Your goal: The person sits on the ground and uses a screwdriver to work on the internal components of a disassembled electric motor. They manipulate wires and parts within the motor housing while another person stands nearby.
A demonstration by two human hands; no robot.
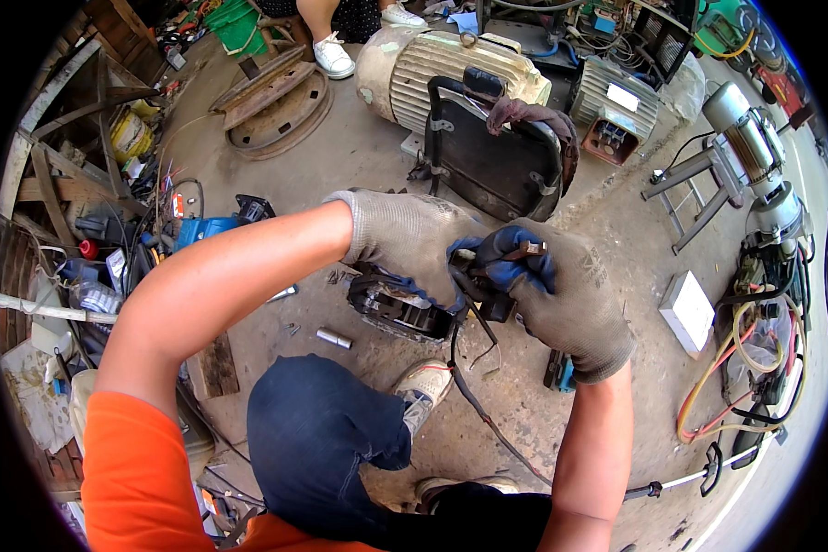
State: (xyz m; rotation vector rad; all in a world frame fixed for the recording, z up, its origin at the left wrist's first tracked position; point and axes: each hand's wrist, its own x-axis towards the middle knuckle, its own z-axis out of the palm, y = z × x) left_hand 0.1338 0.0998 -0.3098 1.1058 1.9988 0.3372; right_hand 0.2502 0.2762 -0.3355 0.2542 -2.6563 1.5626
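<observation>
Both my hands wear grey knit gloves with blue palms and meet in the middle. My left hand (414, 241) is closed around a dark part beside a black machine housing (391, 311), its fingers partly hidden. Between the curled fingers of my right hand (569, 290) is a small brown metal piece (527, 250), possibly a tool's end; the rest is covered. Below the hands a black cable (474, 397) hangs down and runs off to the lower right. A silver metal cylinder (334, 338) lies on the floor near the housing.
Ahead stand a black-framed seat-like panel (497, 170), a large cream motor (414, 78) and a grey motor (614, 99). A rusty wheel rim (285, 115) lies far left. At right are a white box (686, 315) and hoses (708, 428). Another person's white shoe (334, 57) shows at the top.
</observation>
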